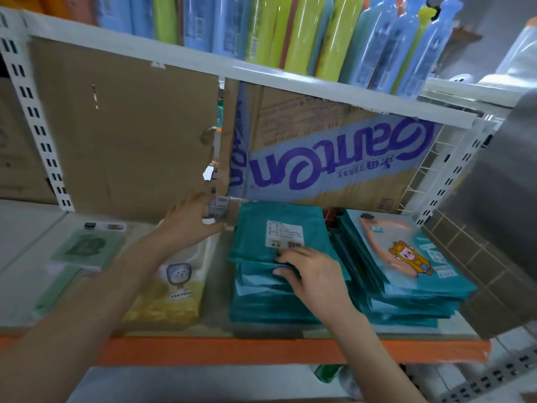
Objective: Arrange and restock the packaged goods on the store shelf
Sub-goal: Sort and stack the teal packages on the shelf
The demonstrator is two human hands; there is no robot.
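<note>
Right hand (312, 274) pinches the top packets' front edge on the stack of flat teal plastic packets (261, 225), lying directly beneath it on the orange-edged shelf (232, 351). Left hand (190, 225), fingers spread, touches the brown cardboard panel (122, 135) beyond; grip indeterminate.

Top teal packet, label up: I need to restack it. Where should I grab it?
Probably pinch the near edge of the teal packet from the front, by the right hand: it lies flat, cardboard crowds its back, another stack its right.

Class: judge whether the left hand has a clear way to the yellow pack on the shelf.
Likely yes: the left hand is just behind the yellow pack, with nothing between them.
</note>
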